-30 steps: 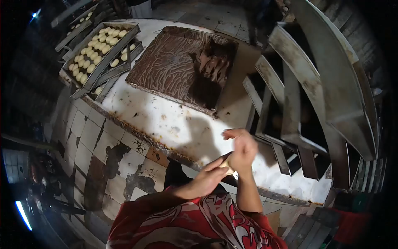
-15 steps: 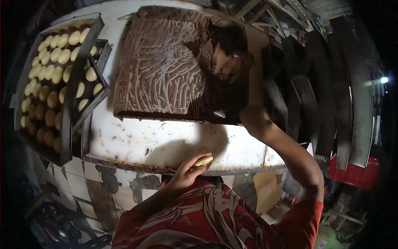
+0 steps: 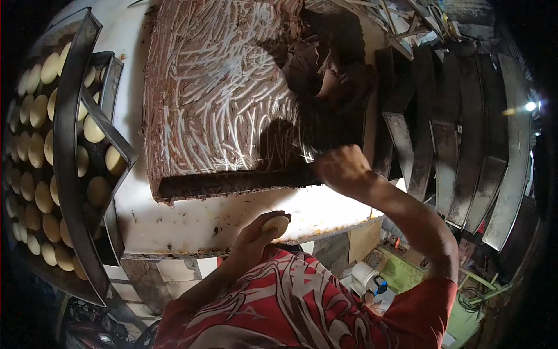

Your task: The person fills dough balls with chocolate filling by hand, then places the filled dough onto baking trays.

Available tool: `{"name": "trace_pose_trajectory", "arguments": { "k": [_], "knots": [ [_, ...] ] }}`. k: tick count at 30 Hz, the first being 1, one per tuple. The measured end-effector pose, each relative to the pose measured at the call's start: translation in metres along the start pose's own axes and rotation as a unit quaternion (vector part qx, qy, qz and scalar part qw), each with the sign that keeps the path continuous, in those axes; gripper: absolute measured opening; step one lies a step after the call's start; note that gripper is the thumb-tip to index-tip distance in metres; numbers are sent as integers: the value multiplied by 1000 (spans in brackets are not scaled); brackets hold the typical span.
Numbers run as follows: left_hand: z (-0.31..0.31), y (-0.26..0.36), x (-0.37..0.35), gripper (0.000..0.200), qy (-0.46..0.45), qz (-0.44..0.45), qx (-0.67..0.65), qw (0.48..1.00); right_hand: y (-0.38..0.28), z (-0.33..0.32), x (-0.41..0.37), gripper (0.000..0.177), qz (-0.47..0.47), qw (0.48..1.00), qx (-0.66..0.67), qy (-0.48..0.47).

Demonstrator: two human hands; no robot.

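In my left hand (image 3: 253, 237) is a small, oval, pale bun (image 3: 275, 225), held just above the near edge of the white table. My right hand (image 3: 344, 168) is closed in a fist at the front right edge of a large rectangular tray (image 3: 232, 185). Whatever it grips, if anything, is hidden by the fingers and shadow. Brown, chocolate-like paste (image 3: 226, 99) coats the tray, scored with many pale streaks. A thick torn heap of the paste (image 3: 311, 70) is piled at the tray's right side, beyond my right hand.
On the left, a dark metal tray (image 3: 72, 134) holds rows of similar oval buns and overlaps a second tray (image 3: 110, 203). Several metal trays (image 3: 459, 145) stand close together on the right. The white table (image 3: 186, 224) has brown crumbs. A white bucket (image 3: 365, 273) sits below.
My view has shifted. My right hand has moved left along the tray's front edge, its fist now more visible. My left hand keeps hold of the bun, its pale face turned more upward.
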State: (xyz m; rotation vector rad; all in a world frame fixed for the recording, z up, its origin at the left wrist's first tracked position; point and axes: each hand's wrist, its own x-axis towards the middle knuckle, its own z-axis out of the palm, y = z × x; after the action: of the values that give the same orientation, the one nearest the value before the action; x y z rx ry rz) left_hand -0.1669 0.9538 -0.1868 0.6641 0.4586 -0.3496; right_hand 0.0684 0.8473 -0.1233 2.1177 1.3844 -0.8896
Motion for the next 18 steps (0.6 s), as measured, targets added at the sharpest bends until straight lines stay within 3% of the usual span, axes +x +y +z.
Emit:
{"name": "trace_pose_trajectory", "arguments": {
  "k": [2, 3, 4, 6, 8, 10, 12, 13, 14, 16, 18],
  "knots": [
    [-1, 4, -1, 32, -4, -3, 5, 1000, -21, -14, 6, 18, 8, 999, 50, 7],
    [-2, 5, -2, 33, -6, -6, 7, 1000, -16, -8, 1, 19, -43, 994, 74, 75],
    [1, 7, -4, 33, -4, -8, 6, 1000, -11, -12, -8, 19, -44, 994, 75, 73],
    [4, 10, -8, 34, 9, -20, -59, 998, -1, -26, -32, 14, 102, 994, 16, 27],
    [1, 3, -9, 34, -5, -11, -18, 1000, 21, -13, -51, 10, 140, 988, -27, 57],
    [0, -1, -12, 34, -15, 3, 24, 1000, 18, -5, -54, 7, 128, 987, -84, 52],
    [1, -1, -13, 33, -16, 0, 36, 999, 11, 1, -46, 11, 129, 985, -93, -61],
    [2, 2, -14, 33, -15, 5, 36, 999, 5, -1, -50, 8, 40, 988, -145, 40],
    [3, 7, -18, 34, -6, 15, 29, 999, -3, -7, -41, 9, 78, 996, -39, 16],
    [0, 6, -22, 34, 7, 29, 22, 999, -22, -13, -35, 12, 13, 992, 12, 128],
    [-8, -2, -22, 33, 17, 64, 104, 992, -48, -33, -27, 17, 81, 986, 102, 106]
  ]
}}
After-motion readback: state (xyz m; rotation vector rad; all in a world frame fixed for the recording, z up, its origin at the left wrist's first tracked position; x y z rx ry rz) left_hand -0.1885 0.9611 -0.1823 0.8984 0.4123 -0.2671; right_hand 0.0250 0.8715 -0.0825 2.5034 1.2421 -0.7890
